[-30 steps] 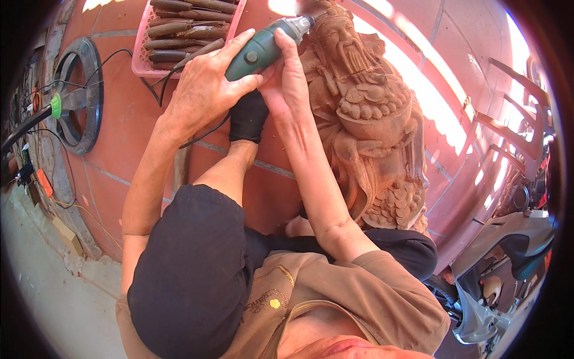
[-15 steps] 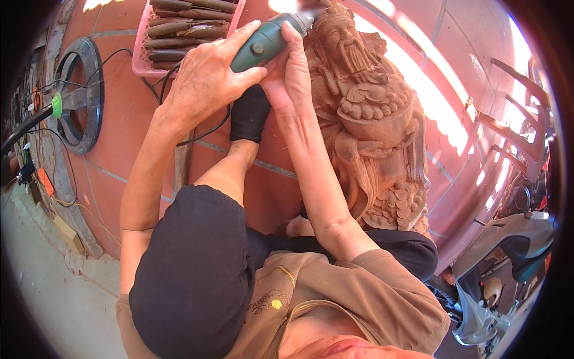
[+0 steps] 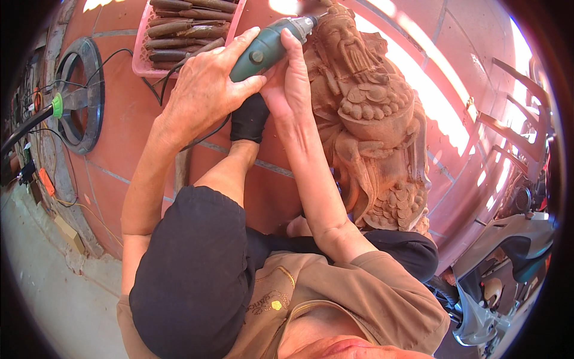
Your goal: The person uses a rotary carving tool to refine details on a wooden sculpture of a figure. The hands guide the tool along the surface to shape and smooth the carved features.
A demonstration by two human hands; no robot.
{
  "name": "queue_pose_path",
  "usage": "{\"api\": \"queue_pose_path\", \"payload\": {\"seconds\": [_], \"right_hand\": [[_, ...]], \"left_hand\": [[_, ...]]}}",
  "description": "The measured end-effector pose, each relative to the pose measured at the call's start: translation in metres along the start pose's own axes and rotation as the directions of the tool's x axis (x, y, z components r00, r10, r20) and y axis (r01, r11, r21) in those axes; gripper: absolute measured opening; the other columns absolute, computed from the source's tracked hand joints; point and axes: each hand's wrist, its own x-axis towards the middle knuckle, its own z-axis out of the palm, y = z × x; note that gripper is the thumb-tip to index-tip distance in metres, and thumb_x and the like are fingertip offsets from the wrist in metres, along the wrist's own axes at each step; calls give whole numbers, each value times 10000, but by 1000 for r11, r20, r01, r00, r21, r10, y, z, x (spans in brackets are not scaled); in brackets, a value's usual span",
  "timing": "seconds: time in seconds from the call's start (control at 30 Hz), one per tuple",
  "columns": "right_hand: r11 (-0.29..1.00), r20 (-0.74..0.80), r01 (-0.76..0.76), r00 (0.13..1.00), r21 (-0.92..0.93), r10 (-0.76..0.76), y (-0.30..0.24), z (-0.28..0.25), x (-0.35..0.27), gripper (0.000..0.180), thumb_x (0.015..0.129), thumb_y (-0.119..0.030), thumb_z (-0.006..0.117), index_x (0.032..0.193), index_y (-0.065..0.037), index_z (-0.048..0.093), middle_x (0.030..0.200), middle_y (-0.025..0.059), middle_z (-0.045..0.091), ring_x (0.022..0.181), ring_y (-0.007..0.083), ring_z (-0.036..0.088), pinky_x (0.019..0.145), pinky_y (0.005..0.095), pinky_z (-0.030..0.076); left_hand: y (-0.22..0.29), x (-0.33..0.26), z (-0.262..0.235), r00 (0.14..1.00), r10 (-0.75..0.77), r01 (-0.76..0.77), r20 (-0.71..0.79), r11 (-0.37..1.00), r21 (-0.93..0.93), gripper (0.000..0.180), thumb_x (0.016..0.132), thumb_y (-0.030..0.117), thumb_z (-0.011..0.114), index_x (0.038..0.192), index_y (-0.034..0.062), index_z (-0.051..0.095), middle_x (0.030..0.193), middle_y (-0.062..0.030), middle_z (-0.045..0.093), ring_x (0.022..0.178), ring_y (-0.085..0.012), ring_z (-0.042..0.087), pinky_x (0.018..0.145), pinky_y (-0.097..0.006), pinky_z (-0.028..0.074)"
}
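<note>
A dark green rotary tool [image 3: 260, 55] with a grey metal nose is held in both my hands, near the top of the view. My left hand [image 3: 206, 85] wraps its body from the left, thumb across the near side. My right hand [image 3: 288, 81] grips it from below and the right, with the thumb up along the body. The tool's nose is beside the headdress of a brown carved wooden statue [image 3: 376, 143], a bearded figure carrying a bowl of rounded shapes. The bit is blurred, so I cannot tell whether it touches the wood.
A pink plastic basket [image 3: 142, 51] filled with several carving chisels [image 3: 179, 29] stands at the upper left. A dark cord [image 3: 206, 135] runs beneath my left arm. Further left is a round black stand base [image 3: 95, 99]. A wooden chair [image 3: 511, 128] and a motorbike [image 3: 496, 287] are at the right.
Both hands and the rotary tool have shifted slightly toward me. The cord under my left arm lies differently. The statue stays practically in place.
</note>
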Motion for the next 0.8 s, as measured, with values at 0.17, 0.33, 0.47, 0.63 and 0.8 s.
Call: {"api": "queue_pose_path", "payload": {"seconds": [0.17,0.33,0.47,0.63,0.8], "right_hand": [[1000,-19,21,1000,10,-21,-1,0,-4,404,900,-336,724,1176,-87,564,1055,27,639,971,151,640,872,342,545],[1000,-19,3,1000,3,-3,-2,0,-6,401,899,-338,728,1167,-85,572,1053,27,643,967,144,645,863,337,547],[999,2,-34,999,11,34,2,1,-1,382,899,-340,729,1143,-83,584,1039,26,642,958,138,638,861,333,542],[999,19,-34,999,9,33,3,-1,8,371,898,-335,731,1126,-78,592,1033,21,636,958,136,626,868,330,532],[999,22,-39,999,35,39,1,-5,8,361,901,-326,728,1126,-80,589,1026,22,638,973,141,626,877,340,530]], "left_hand": [[2,0,0,1000,27,-27,4,1000,-6,710,781,233,755,1431,91,506,1298,-240,614,1120,-410,634,941,-433,513],[5,-2,-1,1000,16,-16,-8,1000,-19,712,782,224,756,1434,88,503,1272,-247,627,1109,-403,644,933,-428,516],[2,-3,-4,1000,-13,12,-17,999,-53,714,786,228,757,1441,105,501,1229,-238,653,1088,-395,656,919,-423,520],[-6,1,0,997,47,-49,-59,999,-24,694,802,288,734,1407,34,508,1184,-262,656,1041,-412,656,895,-448,518],[-4,3,4,998,46,-47,-45,998,-32,709,806,303,729,1417,31,496,1174,-272,656,1035,-419,658,900,-456,515]]}}
